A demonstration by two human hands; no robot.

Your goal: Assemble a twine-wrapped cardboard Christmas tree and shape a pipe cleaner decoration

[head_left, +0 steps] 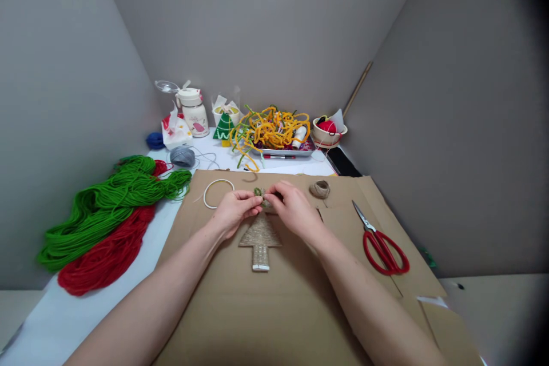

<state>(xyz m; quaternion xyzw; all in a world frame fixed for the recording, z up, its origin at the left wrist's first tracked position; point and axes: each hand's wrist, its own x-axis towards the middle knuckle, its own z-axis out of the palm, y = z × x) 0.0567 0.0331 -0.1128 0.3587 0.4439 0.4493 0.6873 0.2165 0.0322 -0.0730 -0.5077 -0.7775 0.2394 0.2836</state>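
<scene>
A flat tree shape wrapped in brown twine (260, 231) lies on the cardboard, its trunk toward me with a white lower end. Just above its tip, a small green looped piece (257, 191) shows between my hands; its exact kind is too small to make out. My left hand (237, 210) pinches it from the left with thumb and fingertips. From the right, my right hand (294, 207) has its thumb and fingers closed at the same piece. My fingers cover part of it and the tree's top.
Around my hands on the cardboard (240, 314) are a white ring (205, 197), a twine ball (319, 189) and red-handled scissors (386, 251). Green yarn (98, 200) and red yarn (107, 257) lie left. Behind are a tray (306, 153) of yellow cords, a bottle (194, 114) and a bowl (328, 138).
</scene>
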